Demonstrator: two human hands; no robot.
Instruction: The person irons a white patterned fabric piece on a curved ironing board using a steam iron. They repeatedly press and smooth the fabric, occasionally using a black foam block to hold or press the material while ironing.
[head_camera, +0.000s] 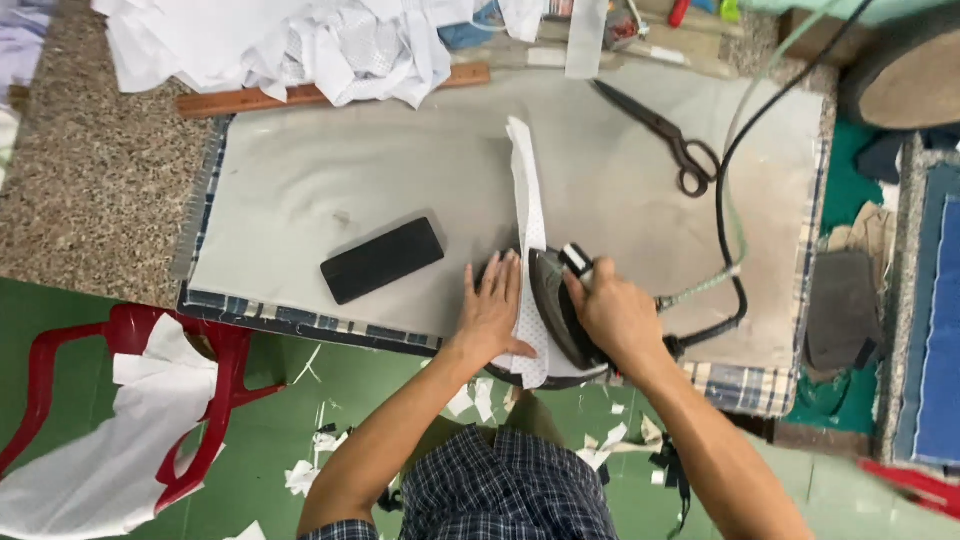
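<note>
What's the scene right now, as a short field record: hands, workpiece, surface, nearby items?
left hand: flat on the white fabric strip, pressing it down
right hand: gripping the iron by its handle
iron: on the strip's near end
surface: grey pressing pad
nearby: black scissors at far right, black rectangular block at left, wooden ruler at far edge

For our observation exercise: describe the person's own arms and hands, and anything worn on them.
Both forearms are bare; the left hand and right hand wear no gloves, rings or watch. A short dark blue-and-white checked sleeve shows at the left upper arm.
</note>
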